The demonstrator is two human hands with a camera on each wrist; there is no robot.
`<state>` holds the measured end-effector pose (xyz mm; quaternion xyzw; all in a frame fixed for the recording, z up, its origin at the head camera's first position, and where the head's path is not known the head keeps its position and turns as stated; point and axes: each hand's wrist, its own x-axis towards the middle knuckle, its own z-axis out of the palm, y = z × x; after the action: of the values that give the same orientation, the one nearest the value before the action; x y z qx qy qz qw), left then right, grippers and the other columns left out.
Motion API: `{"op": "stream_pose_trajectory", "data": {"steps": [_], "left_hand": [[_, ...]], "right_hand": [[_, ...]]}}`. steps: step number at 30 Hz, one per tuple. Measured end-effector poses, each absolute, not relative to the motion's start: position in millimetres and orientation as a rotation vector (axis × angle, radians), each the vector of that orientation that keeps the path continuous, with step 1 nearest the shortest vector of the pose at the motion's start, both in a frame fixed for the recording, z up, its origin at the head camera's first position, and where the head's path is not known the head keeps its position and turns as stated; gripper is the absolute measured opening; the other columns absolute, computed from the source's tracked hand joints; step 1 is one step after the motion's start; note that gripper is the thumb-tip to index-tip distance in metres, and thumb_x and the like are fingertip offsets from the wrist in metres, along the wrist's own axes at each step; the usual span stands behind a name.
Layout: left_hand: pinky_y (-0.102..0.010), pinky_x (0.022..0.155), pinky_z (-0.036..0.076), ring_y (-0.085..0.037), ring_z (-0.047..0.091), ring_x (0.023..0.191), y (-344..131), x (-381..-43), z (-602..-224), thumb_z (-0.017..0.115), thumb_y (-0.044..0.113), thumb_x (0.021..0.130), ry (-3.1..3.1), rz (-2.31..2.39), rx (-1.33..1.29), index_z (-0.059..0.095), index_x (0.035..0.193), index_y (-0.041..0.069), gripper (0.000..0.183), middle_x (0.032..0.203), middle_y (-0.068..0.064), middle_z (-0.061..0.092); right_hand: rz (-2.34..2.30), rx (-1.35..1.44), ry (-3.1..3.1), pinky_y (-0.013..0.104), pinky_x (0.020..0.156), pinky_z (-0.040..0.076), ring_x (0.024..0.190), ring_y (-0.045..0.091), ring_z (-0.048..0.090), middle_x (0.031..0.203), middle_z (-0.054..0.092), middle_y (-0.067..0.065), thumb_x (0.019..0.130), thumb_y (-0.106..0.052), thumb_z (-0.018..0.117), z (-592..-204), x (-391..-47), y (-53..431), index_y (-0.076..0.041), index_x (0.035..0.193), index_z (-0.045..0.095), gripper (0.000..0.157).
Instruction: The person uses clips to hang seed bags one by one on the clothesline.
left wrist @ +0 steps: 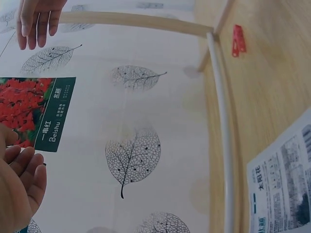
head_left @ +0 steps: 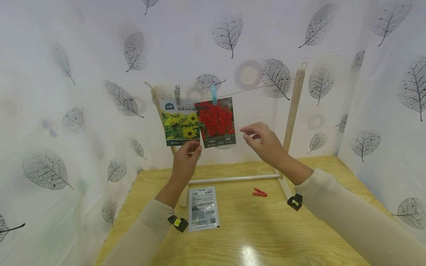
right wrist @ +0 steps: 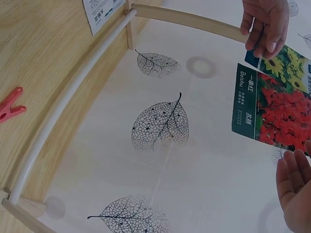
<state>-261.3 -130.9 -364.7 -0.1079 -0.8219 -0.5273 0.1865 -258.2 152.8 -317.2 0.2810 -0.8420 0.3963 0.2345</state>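
While both hands are raised toward the string line, the left hand sits just under the two hanging seed packets, its fingertips at the lower edge where the sunflower packet and the red-flower packet overlap; whether it pinches the paper or only touches it I cannot tell, though the left wrist view shows its fingers loosely curved with nothing plainly clamped. The right hand hovers to the right of the red-flower packet, near it but apart, thumb and fingers loosely extended and holding nothing.

Both packets hang upright, long axis vertical, side by side, the red one lapping over the sunflower packet's right edge. A grey peg clips the sunflower packet to the string and a blue peg clips the red one. So the red-flower packet lies between the hands, up and right of the left hand and directly left of the right; the left hand is the nearer.

Further out, the string runs between two wooden posts, the right post leaning slightly, joined low down by a white crossbar. On the wooden counter in front of the crossbar lie a third packet, back side up, near the left forearm, and a red peg lying flat, below the right hand and well apart from it. Leaf-patterned white sheeting backs and flanks the whole set-up.
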Motion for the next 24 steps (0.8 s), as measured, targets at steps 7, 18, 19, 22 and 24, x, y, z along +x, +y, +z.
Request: {"op": "stream_pose_trajectory", "data": {"steps": [7,18,19,22,24], "left_hand": [[-0.042,0.090,0.055,-0.025,0.067,0.101,-131,-260,-368,0.062,0.023,0.101,-2.299,-1.525,-0.286,0.066,0.121,0.004,0.028,0.113,-0.010,0.071],[-0.042,0.091,0.055,-0.025,0.067,0.103,-133,-258,-383,0.063,0.024,0.100,-2.301,-1.552,-0.239,0.067,0.119,0.009,0.024,0.114,-0.010,0.071],[-0.042,0.091,0.055,-0.025,0.067,0.103,-133,-258,-384,0.063,0.024,0.100,-2.301,-1.552,-0.242,0.067,0.119,0.009,0.024,0.114,-0.009,0.071],[-0.041,0.090,0.055,-0.025,0.066,0.103,-133,-258,-387,0.063,0.024,0.101,-2.292,-1.558,-0.258,0.067,0.117,0.010,0.022,0.113,-0.009,0.071],[-0.040,0.089,0.054,-0.024,0.066,0.103,-133,-258,-388,0.063,0.024,0.101,-2.286,-1.566,-0.265,0.067,0.116,0.011,0.021,0.112,-0.008,0.071]], "right_hand": [[1.101,0.764,-2.324,0.034,0.088,0.058,0.106,0.021,0.063,0.117,0.066,0.010,0.102,-0.015,0.059,-324,-258,155,-0.004,0.123,0.068,0.025],[1.130,0.753,-2.345,0.038,0.090,0.058,0.108,0.021,0.063,0.120,0.066,0.013,0.102,-0.016,0.060,-336,-256,158,-0.004,0.124,0.067,0.026],[1.130,0.753,-2.346,0.039,0.090,0.058,0.108,0.022,0.063,0.121,0.066,0.013,0.102,-0.016,0.059,-337,-256,158,-0.004,0.124,0.067,0.026],[1.133,0.751,-2.348,0.039,0.089,0.058,0.107,0.022,0.064,0.120,0.066,0.013,0.103,-0.016,0.059,-341,-256,159,-0.005,0.124,0.067,0.026],[1.136,0.747,-2.353,0.037,0.089,0.058,0.107,0.021,0.064,0.121,0.066,0.012,0.103,-0.016,0.059,-343,-255,160,-0.005,0.124,0.067,0.026]]}}
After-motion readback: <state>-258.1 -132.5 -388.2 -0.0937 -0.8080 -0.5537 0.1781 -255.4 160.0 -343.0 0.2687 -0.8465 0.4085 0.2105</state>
